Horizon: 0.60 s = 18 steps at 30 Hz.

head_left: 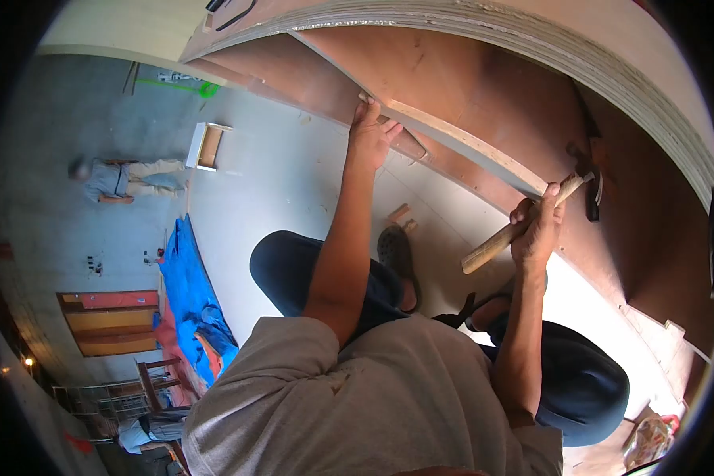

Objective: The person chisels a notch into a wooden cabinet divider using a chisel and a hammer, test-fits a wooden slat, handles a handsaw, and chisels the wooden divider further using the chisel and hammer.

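My left hand [370,136] grips the near edge of a wooden divider panel [468,143] inside a brown cabinet, its thumb near the panel's left end. At the panel's right end, my right hand [538,230] is closed around a hammer [490,247] with a worn wooden handle. The hammer's dark metal head [593,198] points away from me, over the cabinet interior. Some fingers of the right hand also lie close to the panel edge; whether they press on it I cannot tell.
A curved layered plywood edge [531,40] arches over the cabinet. Wood scraps [402,216] lie on the pale floor by my shoe. A blue tarp [194,293], a small white drawer-like box [209,146] and another person [127,178] are off to the left. A plastic bag [649,440] sits lower right.
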### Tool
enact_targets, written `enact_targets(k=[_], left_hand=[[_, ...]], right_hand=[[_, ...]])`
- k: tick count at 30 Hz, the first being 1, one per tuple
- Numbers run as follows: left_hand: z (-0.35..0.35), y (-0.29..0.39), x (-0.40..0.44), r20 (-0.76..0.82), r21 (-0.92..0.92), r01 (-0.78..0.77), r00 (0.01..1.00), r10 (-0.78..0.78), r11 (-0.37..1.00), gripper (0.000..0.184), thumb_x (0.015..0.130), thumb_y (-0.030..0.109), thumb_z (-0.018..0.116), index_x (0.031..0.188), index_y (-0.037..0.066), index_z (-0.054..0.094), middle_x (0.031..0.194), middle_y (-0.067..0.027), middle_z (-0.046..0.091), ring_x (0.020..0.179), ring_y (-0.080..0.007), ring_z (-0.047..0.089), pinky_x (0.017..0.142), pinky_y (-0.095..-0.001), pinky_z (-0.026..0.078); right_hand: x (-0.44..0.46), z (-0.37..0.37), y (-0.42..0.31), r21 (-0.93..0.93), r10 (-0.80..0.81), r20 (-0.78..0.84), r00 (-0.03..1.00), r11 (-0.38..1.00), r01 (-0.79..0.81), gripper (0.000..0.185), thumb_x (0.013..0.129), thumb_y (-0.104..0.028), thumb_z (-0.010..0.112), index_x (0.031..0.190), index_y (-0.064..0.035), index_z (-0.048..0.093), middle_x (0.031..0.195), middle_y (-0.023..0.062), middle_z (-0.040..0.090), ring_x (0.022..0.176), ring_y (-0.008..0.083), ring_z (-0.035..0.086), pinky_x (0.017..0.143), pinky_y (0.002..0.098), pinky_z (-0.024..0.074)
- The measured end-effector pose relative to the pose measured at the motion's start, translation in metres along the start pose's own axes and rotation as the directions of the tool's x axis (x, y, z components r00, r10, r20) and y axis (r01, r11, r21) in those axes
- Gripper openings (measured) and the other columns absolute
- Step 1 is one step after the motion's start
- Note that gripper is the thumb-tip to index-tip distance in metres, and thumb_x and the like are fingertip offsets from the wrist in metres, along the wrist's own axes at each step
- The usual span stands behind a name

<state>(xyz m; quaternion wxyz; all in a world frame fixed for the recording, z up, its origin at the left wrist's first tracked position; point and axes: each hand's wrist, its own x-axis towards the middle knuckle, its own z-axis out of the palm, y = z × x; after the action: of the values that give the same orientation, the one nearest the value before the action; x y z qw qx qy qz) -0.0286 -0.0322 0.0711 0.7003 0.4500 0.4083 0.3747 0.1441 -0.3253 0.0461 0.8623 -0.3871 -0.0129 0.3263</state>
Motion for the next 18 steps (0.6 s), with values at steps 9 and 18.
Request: enact_targets(k=[9, 18], left_hand=[[0.016, 0.021, 0.014, -0.063, -0.082, 0.087, 0.994, -0.092, 0.993, 0.077, 0.099, 0.056, 0.057, 0.157, 0.014, 0.029, 0.162, -0.0157, 0.028, 0.146, -0.0428, 0.031, 0.117, -0.0541, 0.027], [0.018, 0.013, 0.022, 0.030, -0.032, 0.013, 0.999, -0.012, 0.999, 0.065, 0.100, 0.046, 0.056, 0.153, 0.012, 0.037, 0.157, -0.0139, 0.038, 0.145, -0.0361, 0.036, 0.117, -0.0596, 0.028]], right_hand=[[-0.006, -0.001, -0.005, -0.183, -0.009, -0.008, 1.000, 0.983, 0.007, 0.046, 0.099, -0.055, 0.061, 0.109, -0.0105, 0.055, 0.070, 0.0007, 0.049, 0.055, 0.0112, 0.049, 0.052, 0.0265, 0.0410], [0.006, 0.007, -0.018, -0.170, 0.081, -0.072, 0.994, 0.981, -0.092, 0.047, 0.094, -0.052, 0.069, 0.106, -0.0101, 0.052, 0.083, 0.0016, 0.054, 0.052, 0.0106, 0.050, 0.048, 0.0251, 0.0414]])
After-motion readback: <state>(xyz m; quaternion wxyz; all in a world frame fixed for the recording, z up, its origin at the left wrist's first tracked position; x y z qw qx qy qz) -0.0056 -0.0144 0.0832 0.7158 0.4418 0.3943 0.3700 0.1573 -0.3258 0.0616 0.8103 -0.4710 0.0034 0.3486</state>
